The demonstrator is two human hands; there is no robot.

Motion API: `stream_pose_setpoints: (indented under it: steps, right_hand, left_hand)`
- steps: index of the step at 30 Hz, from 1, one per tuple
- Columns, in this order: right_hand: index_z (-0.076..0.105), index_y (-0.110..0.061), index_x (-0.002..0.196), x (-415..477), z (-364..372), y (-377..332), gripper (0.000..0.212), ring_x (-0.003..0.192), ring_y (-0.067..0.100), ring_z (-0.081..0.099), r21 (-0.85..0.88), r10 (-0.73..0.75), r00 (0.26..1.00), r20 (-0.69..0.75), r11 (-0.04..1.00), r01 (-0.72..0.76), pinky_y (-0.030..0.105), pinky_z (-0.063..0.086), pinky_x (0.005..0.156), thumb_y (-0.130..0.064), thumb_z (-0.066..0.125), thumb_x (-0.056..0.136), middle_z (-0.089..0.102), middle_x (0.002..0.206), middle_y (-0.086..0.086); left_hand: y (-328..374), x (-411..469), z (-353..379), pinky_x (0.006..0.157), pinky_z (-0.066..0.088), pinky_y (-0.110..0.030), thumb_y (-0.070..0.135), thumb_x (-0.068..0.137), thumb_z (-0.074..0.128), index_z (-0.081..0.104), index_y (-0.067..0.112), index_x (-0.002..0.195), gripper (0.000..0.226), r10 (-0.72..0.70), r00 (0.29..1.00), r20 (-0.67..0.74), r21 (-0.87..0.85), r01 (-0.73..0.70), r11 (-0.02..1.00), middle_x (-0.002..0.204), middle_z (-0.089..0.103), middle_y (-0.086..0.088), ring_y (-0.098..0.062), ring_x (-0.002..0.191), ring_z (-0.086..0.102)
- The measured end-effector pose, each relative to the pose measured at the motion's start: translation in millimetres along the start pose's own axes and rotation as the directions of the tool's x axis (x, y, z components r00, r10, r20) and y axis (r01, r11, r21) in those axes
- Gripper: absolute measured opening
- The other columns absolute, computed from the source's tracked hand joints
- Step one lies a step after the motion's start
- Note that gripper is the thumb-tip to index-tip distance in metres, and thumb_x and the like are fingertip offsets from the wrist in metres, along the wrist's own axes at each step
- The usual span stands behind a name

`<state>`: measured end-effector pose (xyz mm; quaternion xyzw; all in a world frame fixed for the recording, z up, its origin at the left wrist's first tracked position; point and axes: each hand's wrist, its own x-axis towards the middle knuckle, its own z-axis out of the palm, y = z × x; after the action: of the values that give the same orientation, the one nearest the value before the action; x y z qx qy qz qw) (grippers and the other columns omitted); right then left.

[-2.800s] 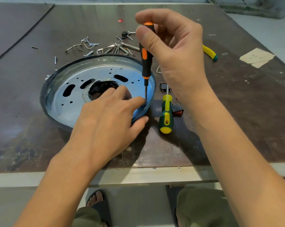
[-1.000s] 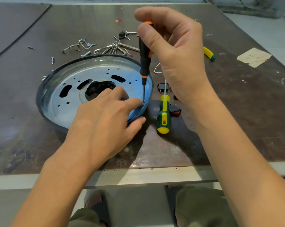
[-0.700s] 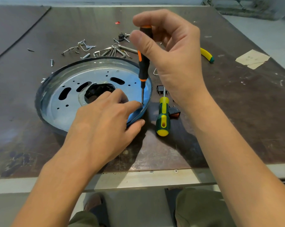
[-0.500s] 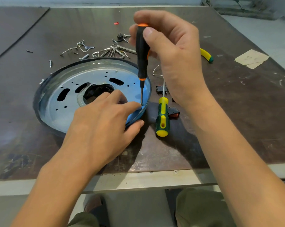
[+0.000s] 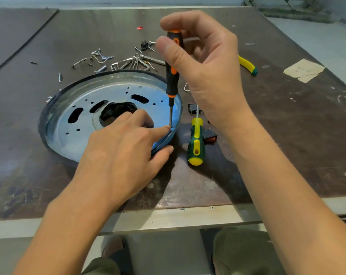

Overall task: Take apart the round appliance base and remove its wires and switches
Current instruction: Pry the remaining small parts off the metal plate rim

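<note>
The round metal appliance base [image 5: 82,124] lies flat on the table, shiny with slots, small holes and a dark central opening. My right hand [image 5: 203,62] pinches the top of a black-and-orange screwdriver [image 5: 173,76] held upright, its tip down on the base's near right rim. My left hand [image 5: 120,155] grips that rim, thumb outside on the edge and forefinger touching the tip. A black switch [image 5: 193,108] and a red-faced switch [image 5: 209,135] lie on the table right of the base.
A green-and-yellow screwdriver [image 5: 196,143] lies right of the base. Loose screws and metal clips [image 5: 116,60] are scattered behind it. Yellow-handled pliers [image 5: 247,65] and a paper scrap [image 5: 304,70] lie at the right. The table's front edge [image 5: 168,215] is near my knees.
My right hand's fingers have shifted round the screwdriver handle, turning it, while the tip stays at the same spot on the rim. My left hand has kept its hold.
</note>
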<state>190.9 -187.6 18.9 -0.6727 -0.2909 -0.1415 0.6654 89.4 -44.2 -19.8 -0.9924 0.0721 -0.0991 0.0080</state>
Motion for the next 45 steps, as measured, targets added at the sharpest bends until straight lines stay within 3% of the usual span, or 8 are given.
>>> stream_pose_setpoints:
  steps: [8, 11, 18, 25, 32, 37, 41, 45]
  right_hand:
    - [0.064, 0.005, 0.119, 3.0, -4.8, 2.2, 0.024, 0.091, 0.02, 0.063, -0.04, -0.011, 1.0, 0.006, 0.999, 0.011, 0.034, 0.058, 0.085, 0.003, 0.064, 0.095, 0.066, 0.102, 0.013]
    - [0.059, 0.007, 0.127, 2.8, -4.8, 3.5, 0.029, 0.098, 0.035, 0.068, -0.016, 0.013, 1.0, 0.021, 1.0, -0.013, 0.04, 0.06, 0.09, 0.009, 0.054, 0.099, 0.066, 0.112, 0.026]
    - [0.06, 0.007, 0.126, 1.6, -3.3, 4.4, 0.027, 0.103, 0.039, 0.066, -0.031, 0.029, 0.999, 0.013, 0.999, -0.029, 0.046, 0.059, 0.087, 0.007, 0.051, 0.101, 0.068, 0.114, 0.027]
    - [0.066, 0.004, 0.119, 1.6, -1.2, 3.4, 0.027, 0.098, 0.018, 0.064, -0.089, -0.029, 0.999, -0.018, 0.996, 0.027, 0.039, 0.057, 0.091, -0.002, 0.07, 0.093, 0.068, 0.105, 0.01]
    - [0.061, 0.007, 0.125, 0.5, 1.4, 1.5, 0.026, 0.099, 0.03, 0.068, 0.009, 0.024, 1.0, 0.012, 1.0, -0.025, 0.038, 0.06, 0.084, 0.005, 0.053, 0.1, 0.067, 0.109, 0.018]
    - [0.065, 0.003, 0.113, -0.9, 2.1, -2.6, 0.025, 0.089, 0.015, 0.061, -0.043, -0.003, 1.0, 0.011, 0.999, 0.004, 0.041, 0.058, 0.088, -0.004, 0.073, 0.092, 0.063, 0.096, 0.009]
    - [0.06, 0.007, 0.124, 0.5, -0.3, -0.8, 0.025, 0.096, 0.035, 0.07, 0.057, 0.033, 0.998, 0.056, 0.998, -0.036, 0.034, 0.06, 0.081, 0.007, 0.054, 0.1, 0.065, 0.106, 0.024]
    - [0.06, 0.006, 0.124, -0.5, 1.5, -2.4, 0.025, 0.092, 0.029, 0.066, 0.101, 0.097, 0.995, 0.038, 0.99, -0.101, 0.037, 0.059, 0.073, 0.005, 0.047, 0.104, 0.066, 0.104, 0.026]
  left_hand:
    - [1.2, 0.4, 0.4, 0.05, 0.039, -0.026, 0.064, 0.088, 0.039, 0.059, 0.044, 0.124, 0.046, -0.01, 1.0, -0.008, -0.003, 0.01, 1.0, 0.107, 0.055, 0.011, -0.014, 0.097, 0.053]
    - [2.4, 0.4, 0.6, 0.05, 0.038, -0.026, 0.063, 0.087, 0.042, 0.057, 0.041, 0.115, 0.039, -0.021, 0.999, -0.029, -0.004, 0.021, 1.0, 0.105, 0.055, 0.011, -0.014, 0.093, 0.052]
    - [1.7, 0.1, 0.5, 0.052, 0.044, -0.028, 0.065, 0.088, 0.037, 0.053, 0.045, 0.121, 0.042, -0.013, 1.0, -0.018, 0.002, 0.013, 1.0, 0.109, 0.053, 0.013, -0.013, 0.096, 0.05]
    - [1.5, -0.1, 0.1, 0.05, 0.041, -0.026, 0.066, 0.088, 0.035, 0.052, 0.046, 0.123, 0.043, -0.01, 1.0, -0.004, 0.018, 0.01, 1.0, 0.111, 0.052, 0.012, -0.013, 0.099, 0.051]
    - [0.2, 0.1, 1.0, 0.052, 0.047, -0.029, 0.067, 0.088, 0.036, 0.052, 0.047, 0.124, 0.044, -0.014, 1.0, 0.0, 0.001, 0.014, 1.0, 0.111, 0.052, 0.012, -0.013, 0.099, 0.051]
    - [-0.4, 0.4, -0.2, 0.052, 0.048, -0.031, 0.067, 0.088, 0.036, 0.057, 0.045, 0.12, 0.044, -0.005, 1.0, 0.012, -0.01, 0.005, 1.0, 0.11, 0.053, 0.012, -0.013, 0.098, 0.052]
    - [-0.6, -0.6, -1.0, 0.051, 0.046, -0.029, 0.065, 0.088, 0.038, 0.059, 0.046, 0.122, 0.045, -0.007, 1.0, 0.015, -0.024, 0.007, 1.0, 0.109, 0.054, 0.014, -0.013, 0.098, 0.052]
    - [-0.7, -0.8, -1.4, 0.048, 0.041, -0.026, 0.066, 0.088, 0.037, 0.054, 0.048, 0.125, 0.045, -0.001, 1.0, 0.019, -0.005, 0.001, 1.0, 0.11, 0.052, 0.015, -0.011, 0.099, 0.05]
